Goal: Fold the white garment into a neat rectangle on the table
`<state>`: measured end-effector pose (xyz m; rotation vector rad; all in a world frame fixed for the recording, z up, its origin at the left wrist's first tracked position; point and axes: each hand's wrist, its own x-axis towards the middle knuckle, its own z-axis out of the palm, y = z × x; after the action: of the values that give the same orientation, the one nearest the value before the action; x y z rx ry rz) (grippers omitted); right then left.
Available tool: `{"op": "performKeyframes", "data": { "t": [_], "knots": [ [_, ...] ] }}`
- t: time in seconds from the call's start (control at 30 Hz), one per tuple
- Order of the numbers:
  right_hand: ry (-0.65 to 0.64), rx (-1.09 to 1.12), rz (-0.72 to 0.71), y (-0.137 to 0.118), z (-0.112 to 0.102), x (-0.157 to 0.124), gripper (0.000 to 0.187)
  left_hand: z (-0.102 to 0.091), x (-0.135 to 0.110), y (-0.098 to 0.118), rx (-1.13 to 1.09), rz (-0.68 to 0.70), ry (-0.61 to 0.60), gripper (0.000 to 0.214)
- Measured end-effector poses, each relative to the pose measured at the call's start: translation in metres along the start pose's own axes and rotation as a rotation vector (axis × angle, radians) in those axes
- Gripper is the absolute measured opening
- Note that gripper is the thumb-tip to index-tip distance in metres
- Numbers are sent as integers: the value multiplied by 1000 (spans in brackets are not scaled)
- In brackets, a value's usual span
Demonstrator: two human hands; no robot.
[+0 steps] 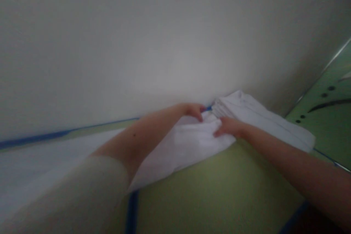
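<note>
A folded white cloth [181,146] lies on a yellow-green table [219,190] close to the wall. My left hand [193,110] reaches over its far edge with the fingers curled down onto the fabric. My right hand [229,127] rests on the cloth's right end, fingers bent and pressing it. Just behind and to the right sits a stack of folded white cloths [263,117]. The picture is blurred, so the fingertips are hard to make out.
A plain pale wall [164,44] rises right behind the table. Blue tape [35,138] runs along the table's far edge and another strip [132,212] crosses the near surface. More white fabric [41,164] covers the left. A green panel [326,106] with dark holes stands at right.
</note>
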<state>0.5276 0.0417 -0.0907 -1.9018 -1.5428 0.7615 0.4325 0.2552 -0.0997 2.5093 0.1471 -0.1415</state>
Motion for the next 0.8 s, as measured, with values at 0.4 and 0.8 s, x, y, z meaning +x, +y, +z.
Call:
{"op": "performKeyframes", "data": {
  "t": [0.4, 0.8],
  "knots": [
    [-153, 387, 300, 15, -37, -19, 48, -46, 41, 51, 128, -145, -73, 57],
    [-20, 60, 111, -88, -57, -17, 20, -100, 11, 80, 463, -17, 18, 61]
  ]
}}
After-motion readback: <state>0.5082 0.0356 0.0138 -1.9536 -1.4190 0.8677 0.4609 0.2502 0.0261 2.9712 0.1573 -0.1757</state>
